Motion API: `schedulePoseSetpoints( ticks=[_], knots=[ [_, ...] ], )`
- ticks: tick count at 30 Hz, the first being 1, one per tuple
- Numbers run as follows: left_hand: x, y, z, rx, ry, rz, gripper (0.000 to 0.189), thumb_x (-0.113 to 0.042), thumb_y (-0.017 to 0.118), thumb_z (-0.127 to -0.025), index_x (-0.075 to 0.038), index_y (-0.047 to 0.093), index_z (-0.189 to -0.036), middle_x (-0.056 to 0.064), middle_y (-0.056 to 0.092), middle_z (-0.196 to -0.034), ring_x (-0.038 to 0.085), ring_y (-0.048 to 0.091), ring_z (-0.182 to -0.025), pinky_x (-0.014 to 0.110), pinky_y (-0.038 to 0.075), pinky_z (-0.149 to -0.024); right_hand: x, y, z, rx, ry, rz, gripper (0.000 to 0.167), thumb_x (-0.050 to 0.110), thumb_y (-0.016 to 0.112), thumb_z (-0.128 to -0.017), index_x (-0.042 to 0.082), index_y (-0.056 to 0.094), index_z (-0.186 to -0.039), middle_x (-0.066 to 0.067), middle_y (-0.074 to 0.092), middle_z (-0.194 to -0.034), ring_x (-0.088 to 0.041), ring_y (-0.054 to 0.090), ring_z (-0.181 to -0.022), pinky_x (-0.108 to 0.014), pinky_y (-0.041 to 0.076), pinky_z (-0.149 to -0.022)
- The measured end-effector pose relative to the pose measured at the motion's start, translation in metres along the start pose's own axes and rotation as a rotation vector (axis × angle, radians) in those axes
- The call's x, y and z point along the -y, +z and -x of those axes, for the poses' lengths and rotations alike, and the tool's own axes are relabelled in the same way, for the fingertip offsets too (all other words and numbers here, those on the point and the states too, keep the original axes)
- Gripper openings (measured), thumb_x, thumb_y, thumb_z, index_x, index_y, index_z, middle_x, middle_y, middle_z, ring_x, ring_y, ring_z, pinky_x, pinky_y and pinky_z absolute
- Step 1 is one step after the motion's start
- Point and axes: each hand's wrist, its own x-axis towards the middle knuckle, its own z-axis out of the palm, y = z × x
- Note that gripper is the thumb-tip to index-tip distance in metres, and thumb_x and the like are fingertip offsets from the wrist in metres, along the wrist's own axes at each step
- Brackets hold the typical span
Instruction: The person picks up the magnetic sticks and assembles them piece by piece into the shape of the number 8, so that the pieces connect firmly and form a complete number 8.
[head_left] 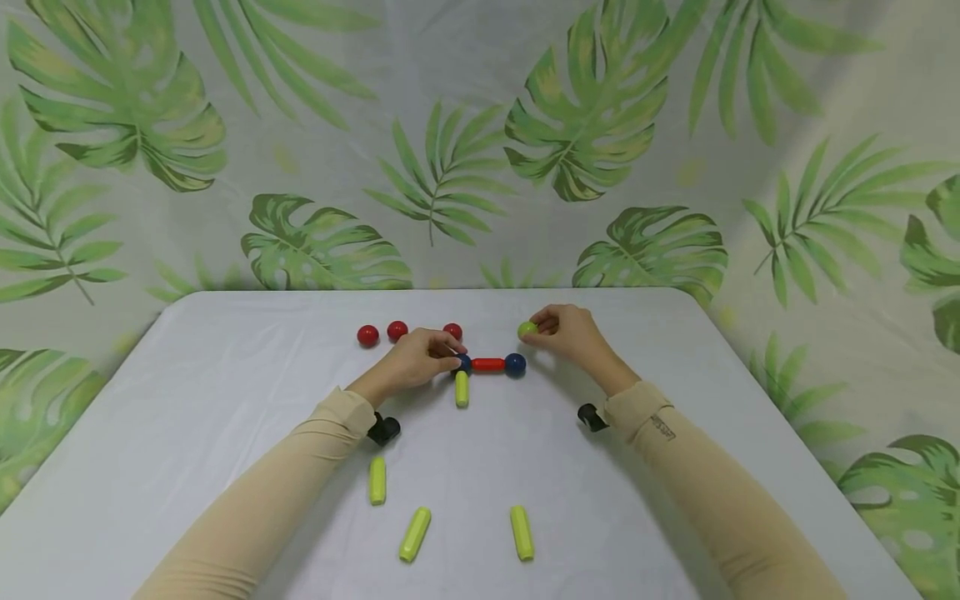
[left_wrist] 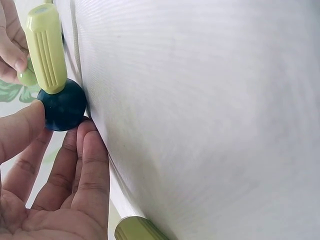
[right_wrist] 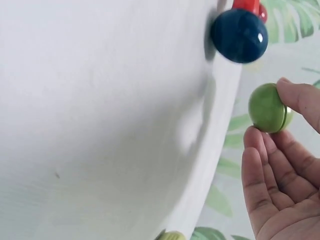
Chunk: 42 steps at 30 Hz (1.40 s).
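Note:
My left hand (head_left: 420, 357) pinches a dark blue ball (left_wrist: 65, 106) between thumb and fingers. From this ball a ribbed yellow-green rod (head_left: 462, 390) points toward the front of the table. A red rod (head_left: 488, 364) runs from it to a second blue ball (head_left: 515, 364) on the right. Behind that second ball, my right hand (head_left: 572, 335) holds a light green ball (right_wrist: 269, 108) by thumb and fingertips. In the right wrist view the green ball is apart from the blue one and shows a groove.
Along the back lie three red balls, one on the far left (head_left: 367, 336), one beside it (head_left: 397, 331) and one behind my left hand (head_left: 453, 331). Nearer the front are three loose yellow-green rods (head_left: 377, 481) (head_left: 415, 534) (head_left: 522, 532) on the white table (head_left: 240, 375). A leaf-patterned cloth (head_left: 465, 258) hangs behind.

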Motion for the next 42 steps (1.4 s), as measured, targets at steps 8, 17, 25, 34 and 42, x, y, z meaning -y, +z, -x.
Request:
schedulePoseSetpoints(
  ticks=[8, 17, 25, 34, 42],
  knots=[
    [0.002, -0.002, 0.000, 0.002, -0.006, 0.010, 0.021, -0.019, 0.073, -0.103, -0.015, 0.078, -0.123, 0.008, 0.079, -0.118, 0.022, 0.065, -0.100, 0.029, 0.050, -0.079, 0.007, 0.005, 0.014, 0.023, -0.015, -0.032, 0.040, 0.034, 0.083, -0.094, 0.005, 0.075, -0.121, -0.012, 0.078, -0.112, -0.027, 0.074, -0.105, -0.043, 0.059, -0.096],
    [0.002, -0.001, 0.001, -0.003, -0.018, 0.014, 0.021, -0.019, 0.074, -0.103, -0.016, 0.078, -0.123, 0.008, 0.079, -0.118, 0.022, 0.064, -0.100, 0.029, 0.050, -0.078, 0.016, 0.014, 0.029, 0.065, -0.017, -0.091, 0.039, 0.033, 0.085, -0.093, 0.007, 0.075, -0.119, -0.010, 0.079, -0.111, -0.022, 0.074, -0.101, -0.038, 0.060, -0.091],
    [0.002, -0.001, 0.000, -0.006, 0.003, 0.014, 0.021, -0.017, 0.073, -0.103, -0.013, 0.078, -0.122, 0.010, 0.079, -0.118, 0.021, 0.066, -0.100, 0.028, 0.049, -0.078, 0.027, 0.020, 0.046, 0.113, -0.052, -0.140, 0.034, 0.029, 0.088, -0.091, 0.007, 0.077, -0.115, -0.008, 0.080, -0.104, -0.016, 0.073, -0.092, -0.033, 0.059, -0.086],
    [0.001, -0.002, -0.001, -0.002, -0.001, 0.001, 0.021, -0.018, 0.072, -0.103, -0.015, 0.078, -0.124, 0.009, 0.079, -0.121, 0.023, 0.068, -0.106, 0.032, 0.051, -0.085, 0.038, 0.033, 0.061, 0.164, -0.070, -0.154, 0.032, 0.023, 0.091, -0.087, 0.006, 0.076, -0.109, -0.005, 0.077, -0.096, -0.011, 0.069, -0.084, -0.024, 0.057, -0.080],
    [0.000, -0.002, -0.001, -0.001, 0.005, -0.011, 0.022, -0.019, 0.072, -0.104, -0.015, 0.078, -0.124, 0.008, 0.079, -0.120, 0.022, 0.068, -0.106, 0.033, 0.051, -0.087, 0.042, 0.045, 0.068, 0.208, -0.123, -0.169, 0.031, 0.022, 0.092, -0.086, 0.005, 0.077, -0.107, -0.005, 0.078, -0.096, -0.007, 0.070, -0.082, -0.022, 0.058, -0.078]
  ],
)
